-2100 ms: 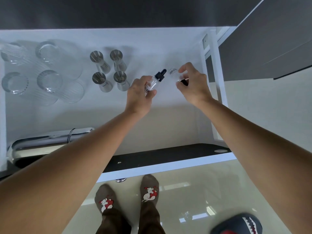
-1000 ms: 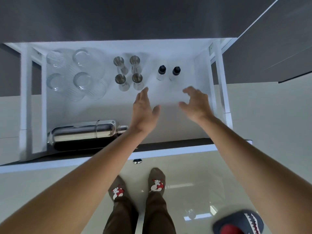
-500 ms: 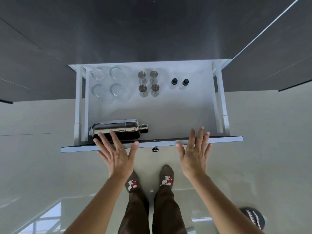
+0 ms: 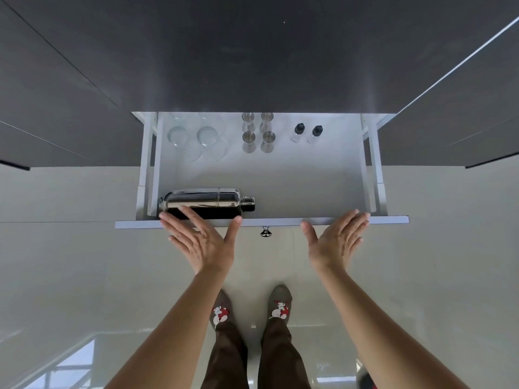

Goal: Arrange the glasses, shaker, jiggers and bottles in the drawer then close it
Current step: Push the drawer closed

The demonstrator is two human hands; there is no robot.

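The white drawer (image 4: pixel 309 186) is pulled out below the dark counter. Inside, clear glasses (image 4: pixel 193 138) stand at the back left, several steel jiggers (image 4: pixel 257 133) in the back middle, and two small black-capped bottles (image 4: pixel 307 133) at the back right. A shiny shaker (image 4: pixel 206 202) lies on its side at the front left. My left hand (image 4: pixel 202 240) is flat and open against the drawer's front panel (image 4: pixel 275 221), left of the round knob (image 4: pixel 265 232). My right hand (image 4: pixel 335 240) is open against the panel on the right.
The dark counter top (image 4: pixel 252 51) overhangs the back of the drawer. Metal slide rails (image 4: pixel 375 164) run along both drawer sides. My socked feet (image 4: pixel 278 304) stand on the glossy pale floor below the drawer front.
Both hands let go of the small bottles, drew back out of the drawer and came flat against its front panel. The drawer has slid partly in, hiding the back glasses.
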